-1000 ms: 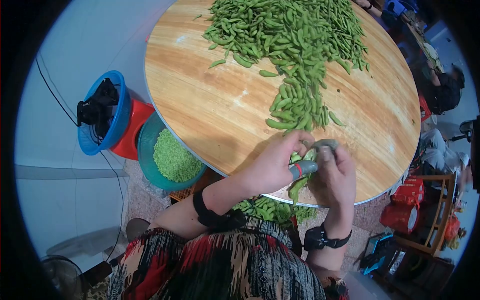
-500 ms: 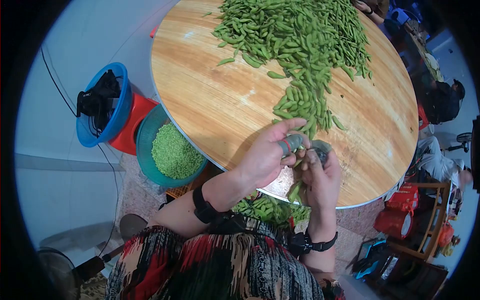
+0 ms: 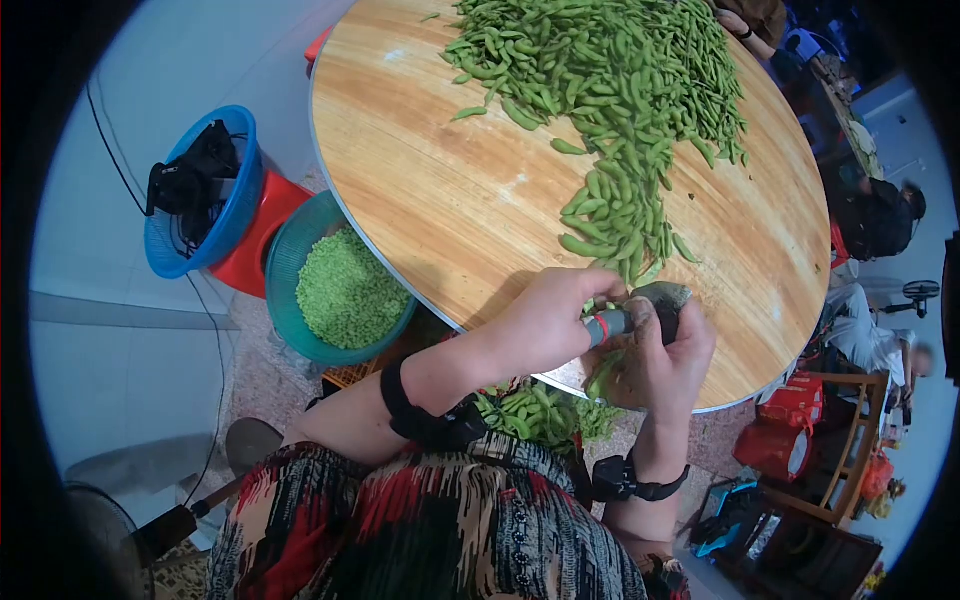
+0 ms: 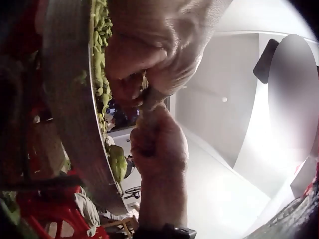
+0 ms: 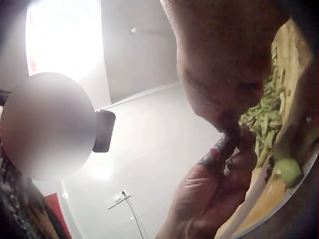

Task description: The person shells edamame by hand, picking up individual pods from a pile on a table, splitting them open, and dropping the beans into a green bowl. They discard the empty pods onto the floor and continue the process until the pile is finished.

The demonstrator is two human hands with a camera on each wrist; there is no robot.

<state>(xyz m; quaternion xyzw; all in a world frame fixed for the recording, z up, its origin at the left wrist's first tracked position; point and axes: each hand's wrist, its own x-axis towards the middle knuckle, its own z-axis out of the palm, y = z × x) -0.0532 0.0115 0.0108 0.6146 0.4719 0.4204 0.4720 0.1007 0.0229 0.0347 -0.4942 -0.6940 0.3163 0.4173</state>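
Observation:
Over the near edge of the round wooden table (image 3: 430, 190), the two hands meet at their fingertips. The left hand (image 3: 545, 315) wears a grey finger cover with a red band, and its curled fingers hold green pods (image 3: 600, 305). Facing it, the right hand (image 3: 675, 350) has a dark grey cover on a finger and pinches at the same spot; the pod there is mostly hidden. In the left wrist view, the right hand's fingertips (image 4: 154, 112) touch the left's. A larger pod (image 4: 118, 162) lies at the table edge beside the right hand.
A large heap of pods (image 3: 600, 60) trails towards the hands. A teal basket (image 3: 285, 270) of shelled beans stands left, near a blue basin (image 3: 245, 200) on a red stool (image 3: 280, 205). More pods (image 3: 535, 415) sit below the edge. Another person's hand (image 3: 735, 22) is at the far side.
Both hands come slightly apart from bunched fingers and shift right, the right one most. The left hand's raised index finger has curled down. The view has drifted, moving the table and baskets slightly.

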